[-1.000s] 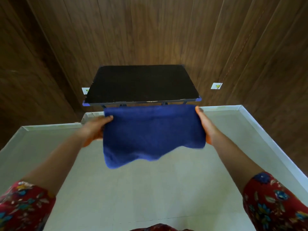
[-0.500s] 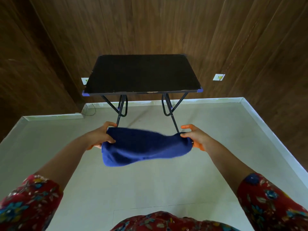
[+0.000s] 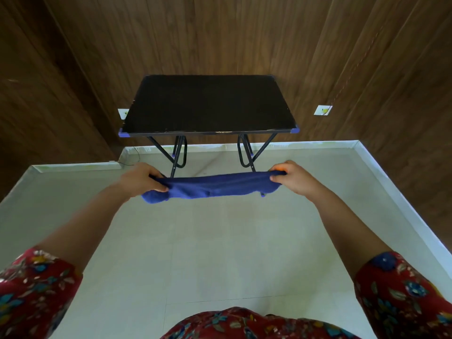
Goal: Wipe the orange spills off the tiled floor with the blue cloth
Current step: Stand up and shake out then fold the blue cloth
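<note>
A pale tiled floor point(image 3: 220, 253) is bounded by a light skirting point(image 3: 391, 187) and dark wood-panelled walls point(image 3: 220, 33). The fingers point(image 3: 159, 187) of the left hand point(image 3: 139, 178) are curled over one end of the blue cloth point(image 3: 215, 187). The fingers point(image 3: 276, 177) of the right hand point(image 3: 292, 178) are pinched on the other end, with an orange tint seen at the fingertips. The cloth is bunched into a narrow band and held stretched between the two hands, above the floor. Bare forearms lead back to red floral sleeves point(image 3: 406, 297) at the lower corners. Beyond the cloth, a black folding table point(image 3: 208, 106) with blue corner caps is set against the far wall, its thin metal legs partly hidden by the cloth. A white wall socket point(image 3: 322, 110) is mounted to the right of the table.
</note>
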Tool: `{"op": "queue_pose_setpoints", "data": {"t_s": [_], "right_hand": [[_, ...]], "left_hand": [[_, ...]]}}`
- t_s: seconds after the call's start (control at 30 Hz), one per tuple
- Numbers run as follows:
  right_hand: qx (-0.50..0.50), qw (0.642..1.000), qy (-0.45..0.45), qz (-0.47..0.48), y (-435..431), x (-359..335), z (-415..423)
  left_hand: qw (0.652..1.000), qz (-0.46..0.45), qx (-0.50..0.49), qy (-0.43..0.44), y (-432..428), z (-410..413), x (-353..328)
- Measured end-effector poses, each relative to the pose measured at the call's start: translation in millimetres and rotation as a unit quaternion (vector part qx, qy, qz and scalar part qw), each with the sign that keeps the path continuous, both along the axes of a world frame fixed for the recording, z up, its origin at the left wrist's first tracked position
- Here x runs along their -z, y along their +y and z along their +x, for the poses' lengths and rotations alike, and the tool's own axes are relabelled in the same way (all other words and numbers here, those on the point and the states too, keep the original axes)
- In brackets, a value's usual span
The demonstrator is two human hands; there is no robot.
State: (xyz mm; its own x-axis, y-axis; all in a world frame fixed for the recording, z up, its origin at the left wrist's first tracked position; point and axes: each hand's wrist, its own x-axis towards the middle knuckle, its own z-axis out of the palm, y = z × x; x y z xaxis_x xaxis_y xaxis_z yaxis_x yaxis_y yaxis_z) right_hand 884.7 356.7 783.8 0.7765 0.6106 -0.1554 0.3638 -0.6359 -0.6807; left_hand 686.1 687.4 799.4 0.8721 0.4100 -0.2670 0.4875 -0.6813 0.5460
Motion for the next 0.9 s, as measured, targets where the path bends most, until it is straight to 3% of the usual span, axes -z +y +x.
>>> {"op": "queue_pose_setpoints", "data": {"t_s": [0.1, 0.17, 0.27, 0.37, 0.53, 0.73, 0.83, 0.9], "right_hand": [[0.039, 0.996, 0.039, 0.065, 0, -8, 8], [0.070, 0.982, 0.110, 0.138, -2, -15, 8], [0.137, 0.949, 0.179, 0.220, -3, -18, 6], [0.150, 0.951, 0.189, 0.194, 5, -11, 1], [0.173, 0.923, 0.251, 0.234, 31, -12, -23], [0.044, 0.920, 0.289, 0.261, 81, -25, -80], [0.006, 0.901, 0.322, 0.291, 99, -34, -101], [-0.017, 0.892, 0.344, 0.294, 99, -40, -102]], "left_hand": [[1.000, -0.004, -0.011, -0.029, 8, 1, -13], [0.989, -0.130, -0.063, -0.043, 6, -3, -23], [0.922, -0.366, -0.106, -0.068, 4, -11, -24], [0.876, -0.461, -0.119, -0.081, 3, -16, -14], [0.853, -0.483, -0.183, -0.081, -21, -6, -10], [0.853, -0.482, -0.179, -0.091, -69, 9, -9], [0.835, -0.523, -0.137, -0.100, -82, 13, -12], [0.845, -0.509, -0.116, -0.111, -85, 13, -17]]}}
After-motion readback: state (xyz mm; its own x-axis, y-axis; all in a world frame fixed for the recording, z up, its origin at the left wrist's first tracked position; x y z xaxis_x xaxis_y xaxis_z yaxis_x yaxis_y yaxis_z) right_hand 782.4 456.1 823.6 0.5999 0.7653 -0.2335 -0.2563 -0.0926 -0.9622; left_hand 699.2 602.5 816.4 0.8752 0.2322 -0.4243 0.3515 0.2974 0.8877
